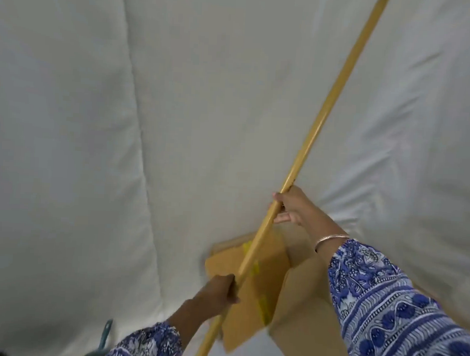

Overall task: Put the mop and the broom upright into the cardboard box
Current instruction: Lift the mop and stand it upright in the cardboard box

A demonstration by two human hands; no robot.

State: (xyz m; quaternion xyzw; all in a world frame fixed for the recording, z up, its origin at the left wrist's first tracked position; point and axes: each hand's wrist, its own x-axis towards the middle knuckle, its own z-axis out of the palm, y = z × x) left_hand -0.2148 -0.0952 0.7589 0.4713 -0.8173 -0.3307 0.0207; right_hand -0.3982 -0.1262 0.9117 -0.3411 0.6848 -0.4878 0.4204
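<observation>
Pole point(316, 133), yellow and long, is held tilted, its axis running from the upper right of the view down to the lower left, across the front of the cardboard box point(303, 304). Whether this is the mop or the broom cannot be told, since neither end is in view. The right hand point(291, 206) is wrapped around the shaft higher up, above the box's open top; the left hand point(218, 287) is clenched around it lower down, just beside the box's outward-folded flap point(253, 282), which bears strips of yellow tape. The lower end passes out of view beyond the left hand, outside the box and to its left. For the shaft to be stood upright inside, that lower end would probably have to be swung rightward over the flap while the top is brought back to vertical; the left hand is the nearer one to steer it. A teal object point(105, 337) is glimpsed at the bottom left, and pale draped fabric point(94, 143) fills the background.
</observation>
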